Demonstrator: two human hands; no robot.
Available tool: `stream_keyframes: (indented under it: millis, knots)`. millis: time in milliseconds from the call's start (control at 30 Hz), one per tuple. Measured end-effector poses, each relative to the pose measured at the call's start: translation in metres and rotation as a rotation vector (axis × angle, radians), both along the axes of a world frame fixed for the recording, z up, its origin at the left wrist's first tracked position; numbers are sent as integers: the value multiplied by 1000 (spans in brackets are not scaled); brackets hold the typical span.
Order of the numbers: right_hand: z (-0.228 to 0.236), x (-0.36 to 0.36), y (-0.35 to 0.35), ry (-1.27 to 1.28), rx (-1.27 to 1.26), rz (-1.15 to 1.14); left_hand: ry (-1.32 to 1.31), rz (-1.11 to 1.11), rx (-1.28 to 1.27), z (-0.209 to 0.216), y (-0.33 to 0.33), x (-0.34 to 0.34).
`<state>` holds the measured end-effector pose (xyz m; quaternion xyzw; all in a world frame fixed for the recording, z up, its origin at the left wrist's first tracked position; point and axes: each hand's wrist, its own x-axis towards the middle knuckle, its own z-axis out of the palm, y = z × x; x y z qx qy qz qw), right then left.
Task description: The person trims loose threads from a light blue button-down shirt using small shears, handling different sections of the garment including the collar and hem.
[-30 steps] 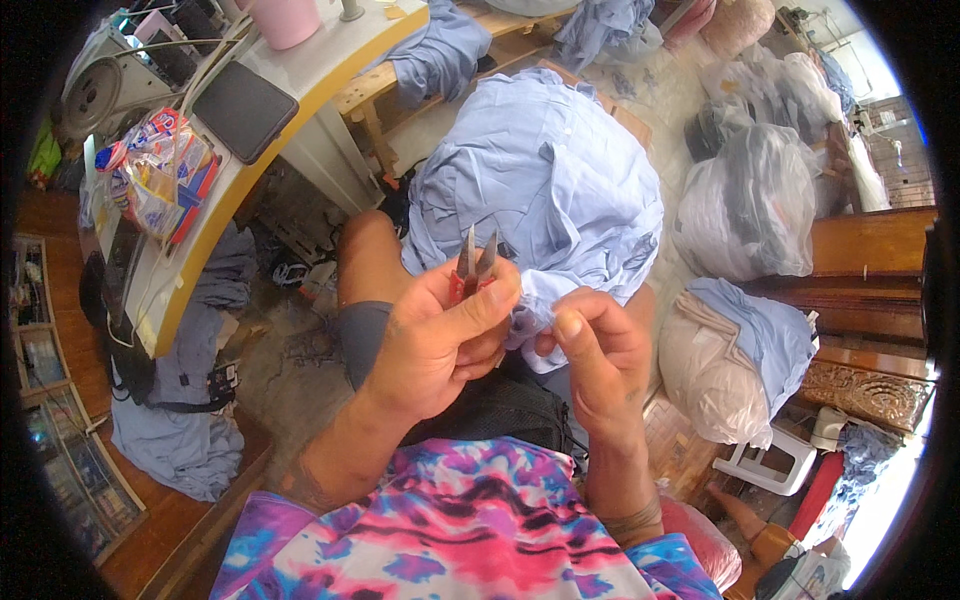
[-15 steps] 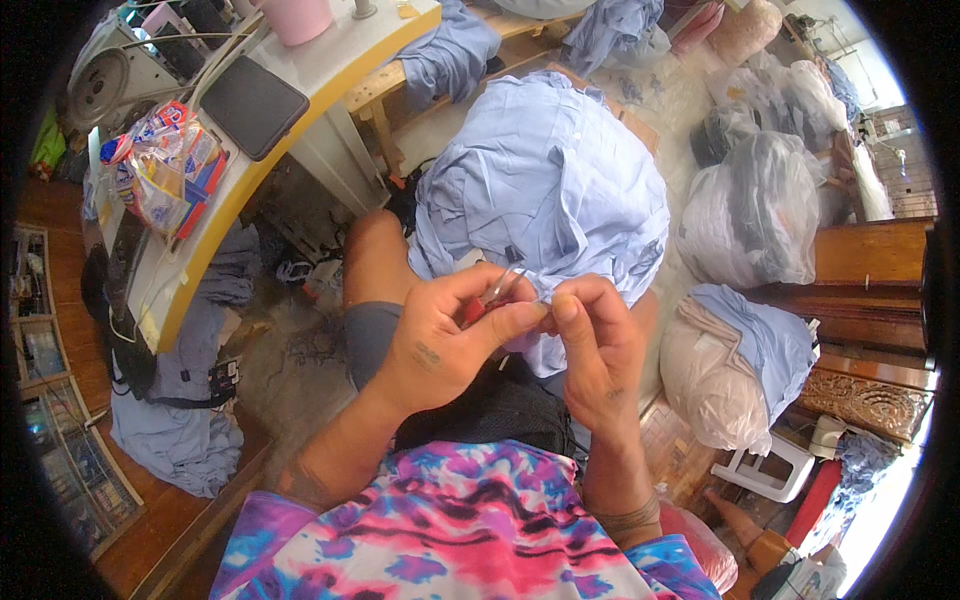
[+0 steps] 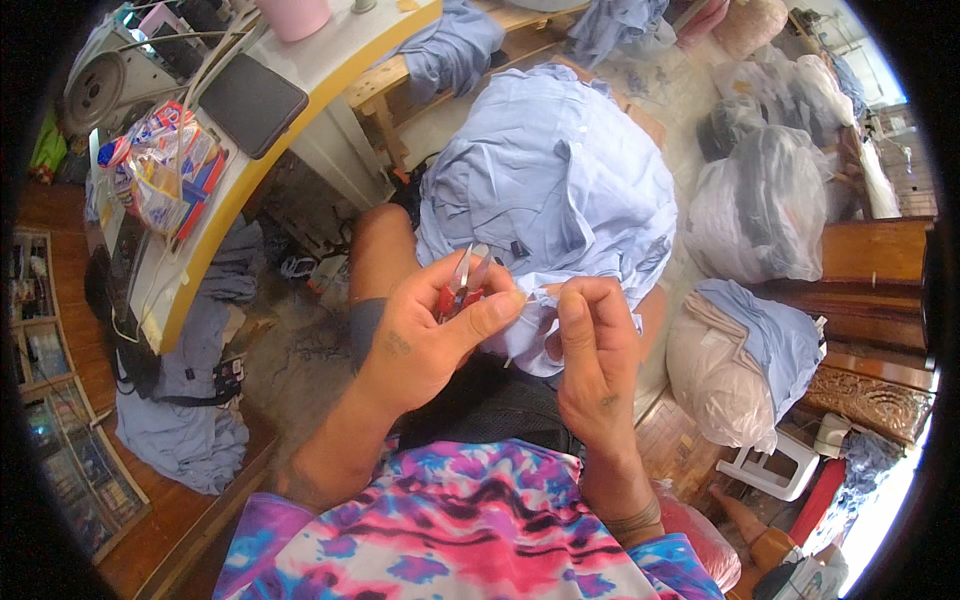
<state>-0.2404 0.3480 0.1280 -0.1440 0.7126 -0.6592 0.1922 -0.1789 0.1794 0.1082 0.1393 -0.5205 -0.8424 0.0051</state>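
In my left hand (image 3: 430, 325) sit small red-handled thread snips (image 3: 462, 288), their metal blades parted and pointing away from me. The thumb and forefinger of that hand are pinched together at the edge of the light-blue cloth. Close beside it, my right hand (image 3: 597, 350) pinches the same light-blue garment (image 3: 555, 200) between thumb and forefinger. A bit of the cloth hangs below and between the two hands. Its bulk is heaped over my lap and beyond, with a small dark tag (image 3: 519, 249) on it just past my fingers.
At the left stands a sewing table (image 3: 330, 90) with a yellow edge, a dark flat tablet-like thing (image 3: 253, 106) and a colourful plastic package (image 3: 160, 170). Clear bags of cloth (image 3: 757, 210) and a white stool (image 3: 768, 465) are at the right. Blue cloth (image 3: 185, 440) lies at lower left.
My hands have drawn slightly apart. The snips have tilted upright and show more fully in my left hand, and more cloth shows between the fingers.
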Motion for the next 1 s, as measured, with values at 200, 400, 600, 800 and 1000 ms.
stream_keyframes:
  millis: [200,400,600,800,1000]
  knots:
    - [-11,2,-10,-88,-101,-40,117,233,-442,23,11,17]
    - [-13,0,-13,4,-98,-38,-131,-81,33,32,11,32]
    - [-12,2,-13,-17,-117,-37,-150,-86,-156,31,12,27]
    - [-13,4,-13,15,-130,-50,-144,-105,-183,31,8,27]
    - [-11,4,-13,21,-110,-36,-133,-104,-164,27,8,30]
